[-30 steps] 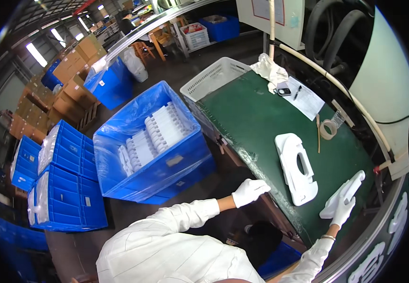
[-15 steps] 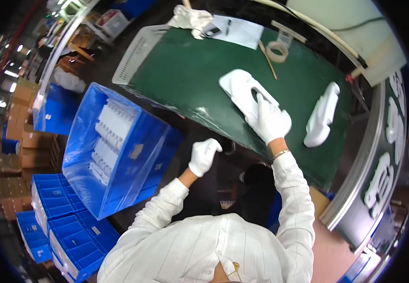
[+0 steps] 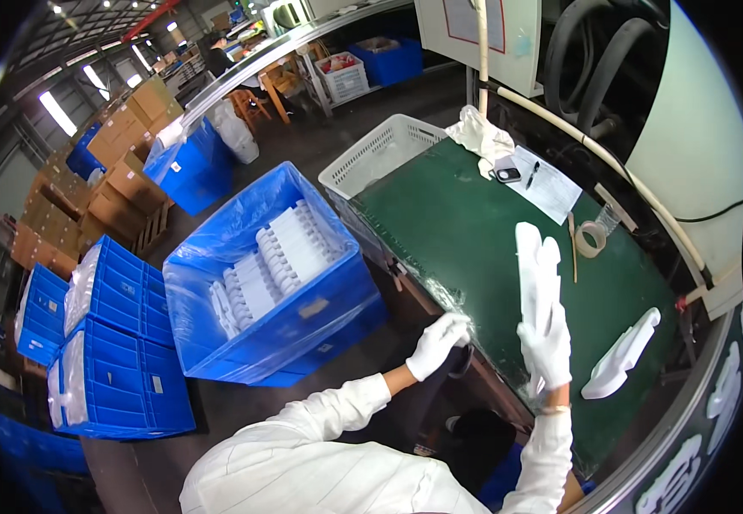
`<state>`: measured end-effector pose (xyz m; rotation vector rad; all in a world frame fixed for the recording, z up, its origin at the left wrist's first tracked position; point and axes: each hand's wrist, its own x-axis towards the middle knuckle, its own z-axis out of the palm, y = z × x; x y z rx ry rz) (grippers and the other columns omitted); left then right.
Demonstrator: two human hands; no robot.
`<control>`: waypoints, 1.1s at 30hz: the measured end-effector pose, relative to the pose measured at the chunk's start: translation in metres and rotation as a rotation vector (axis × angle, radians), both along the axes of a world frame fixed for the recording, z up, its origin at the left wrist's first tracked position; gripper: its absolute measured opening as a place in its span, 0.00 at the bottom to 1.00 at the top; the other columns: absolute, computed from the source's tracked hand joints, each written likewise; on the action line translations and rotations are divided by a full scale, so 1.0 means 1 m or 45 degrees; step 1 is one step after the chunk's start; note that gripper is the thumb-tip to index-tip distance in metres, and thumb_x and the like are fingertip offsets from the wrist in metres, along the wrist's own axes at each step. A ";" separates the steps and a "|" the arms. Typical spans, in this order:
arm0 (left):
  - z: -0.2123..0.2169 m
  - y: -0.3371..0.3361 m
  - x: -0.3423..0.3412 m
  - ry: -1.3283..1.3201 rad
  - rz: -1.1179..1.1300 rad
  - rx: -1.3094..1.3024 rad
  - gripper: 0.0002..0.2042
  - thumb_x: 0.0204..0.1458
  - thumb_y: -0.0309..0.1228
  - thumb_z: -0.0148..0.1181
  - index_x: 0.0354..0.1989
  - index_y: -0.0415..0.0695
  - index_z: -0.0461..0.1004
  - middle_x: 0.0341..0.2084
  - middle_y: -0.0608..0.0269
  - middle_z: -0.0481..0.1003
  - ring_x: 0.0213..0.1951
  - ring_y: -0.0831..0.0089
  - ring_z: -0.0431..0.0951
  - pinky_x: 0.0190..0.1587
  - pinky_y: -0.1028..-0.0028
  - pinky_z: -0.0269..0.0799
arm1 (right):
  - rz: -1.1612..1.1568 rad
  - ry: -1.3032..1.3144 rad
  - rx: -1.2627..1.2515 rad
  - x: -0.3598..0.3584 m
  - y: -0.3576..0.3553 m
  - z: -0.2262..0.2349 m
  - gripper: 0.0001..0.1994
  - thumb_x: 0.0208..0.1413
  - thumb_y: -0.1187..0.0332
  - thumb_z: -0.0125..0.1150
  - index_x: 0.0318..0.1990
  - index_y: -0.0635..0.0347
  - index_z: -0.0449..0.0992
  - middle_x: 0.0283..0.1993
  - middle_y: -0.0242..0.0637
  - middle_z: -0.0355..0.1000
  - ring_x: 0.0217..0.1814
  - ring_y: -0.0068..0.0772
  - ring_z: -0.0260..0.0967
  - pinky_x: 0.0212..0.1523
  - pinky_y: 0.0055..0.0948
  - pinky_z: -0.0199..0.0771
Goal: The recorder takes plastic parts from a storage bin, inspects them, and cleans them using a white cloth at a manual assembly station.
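My right hand (image 3: 546,347), in a white glove, holds a long white moulded plastic part (image 3: 532,265) upright on its edge above the green table (image 3: 465,231). My left hand (image 3: 436,343), also gloved, rests with curled fingers at the table's near edge and holds nothing that I can see. A second white plastic part (image 3: 621,355) lies flat on the table to the right of my right hand. To my left stands a big blue crate (image 3: 303,319) lined with blue plastic, holding rows of white parts (image 3: 275,264).
A white mesh basket (image 3: 381,152) sits at the table's far-left end. A white cloth (image 3: 483,137), a paper sheet with a pen (image 3: 549,185), a small dark device (image 3: 507,175) and a tape roll (image 3: 590,239) lie along the far side. Stacked blue crates (image 3: 106,343) stand at left.
The white part lay flat on the table under my right hand; now my right hand has lifted it upright. My left hand has moved to the table's edge.
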<state>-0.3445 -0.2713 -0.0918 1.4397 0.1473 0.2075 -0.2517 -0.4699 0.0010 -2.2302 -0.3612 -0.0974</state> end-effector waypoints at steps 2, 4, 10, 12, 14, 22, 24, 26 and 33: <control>-0.003 0.004 0.009 0.005 0.027 -0.286 0.18 0.64 0.35 0.50 0.57 0.38 0.64 0.38 0.61 0.75 0.39 0.76 0.75 0.44 0.75 0.72 | 0.278 0.443 0.617 -0.026 -0.007 0.029 0.28 0.49 0.65 0.64 0.58 0.65 0.65 0.44 0.37 0.71 0.43 0.27 0.69 0.46 0.31 0.71; 0.010 0.009 0.018 0.074 -0.071 -0.520 0.21 0.64 0.35 0.49 0.61 0.38 0.58 0.46 0.59 0.72 0.43 0.75 0.75 0.45 0.73 0.73 | 0.364 0.676 0.918 -0.050 -0.015 0.038 0.33 0.51 0.57 0.67 0.60 0.69 0.64 0.54 0.36 0.68 0.56 0.27 0.63 0.56 0.28 0.63; 0.048 0.042 0.003 -0.118 -0.127 0.426 0.11 0.60 0.35 0.55 0.43 0.39 0.73 0.32 0.70 0.73 0.33 0.84 0.71 0.38 0.80 0.70 | 0.378 1.059 1.399 -0.080 0.000 -0.003 0.23 0.62 0.61 0.54 0.60 0.66 0.65 0.58 0.37 0.67 0.60 0.29 0.62 0.62 0.32 0.61; 0.066 0.041 -0.003 0.053 -0.198 -0.007 0.11 0.60 0.35 0.55 0.41 0.38 0.73 0.32 0.68 0.75 0.34 0.83 0.73 0.38 0.80 0.70 | 0.312 0.934 1.346 -0.080 0.000 -0.029 0.22 0.62 0.61 0.54 0.59 0.66 0.66 0.55 0.36 0.69 0.57 0.25 0.64 0.60 0.29 0.62; 0.074 0.039 0.001 0.204 -0.260 -0.336 0.13 0.60 0.36 0.56 0.41 0.36 0.72 0.33 0.65 0.76 0.34 0.83 0.74 0.37 0.79 0.71 | 0.317 0.983 1.341 -0.068 -0.007 -0.028 0.23 0.61 0.61 0.55 0.59 0.66 0.66 0.57 0.38 0.68 0.57 0.29 0.65 0.60 0.31 0.64; 0.088 0.025 -0.012 0.061 -0.239 -0.635 0.15 0.59 0.33 0.54 0.50 0.36 0.67 0.34 0.54 0.77 0.27 0.69 0.80 0.29 0.72 0.80 | 0.133 0.759 1.341 -0.082 -0.003 0.007 0.19 0.62 0.60 0.55 0.52 0.66 0.69 0.41 0.31 0.70 0.39 0.21 0.66 0.40 0.23 0.68; 0.089 0.024 -0.011 -0.098 -0.116 -0.498 0.16 0.57 0.30 0.56 0.50 0.35 0.66 0.34 0.55 0.77 0.28 0.69 0.80 0.32 0.72 0.80 | 0.079 0.761 1.406 -0.079 -0.020 -0.003 0.17 0.62 0.59 0.54 0.48 0.64 0.70 0.35 0.28 0.68 0.32 0.16 0.64 0.33 0.19 0.66; 0.097 0.023 -0.009 -0.291 -0.111 -0.353 0.16 0.55 0.26 0.58 0.49 0.34 0.64 0.34 0.55 0.76 0.31 0.68 0.80 0.36 0.72 0.79 | -0.126 0.834 1.265 -0.083 -0.038 0.011 0.20 0.63 0.56 0.53 0.51 0.65 0.67 0.33 0.28 0.66 0.30 0.16 0.63 0.31 0.21 0.67; 0.125 0.018 -0.009 -1.258 -0.454 1.065 0.22 0.38 0.17 0.65 0.39 0.41 0.60 0.45 0.46 0.73 0.44 0.47 0.75 0.47 0.58 0.72 | 0.302 1.428 2.361 -0.091 -0.005 0.009 0.25 0.64 0.54 0.49 0.61 0.62 0.65 0.57 0.40 0.70 0.53 0.33 0.71 0.57 0.33 0.71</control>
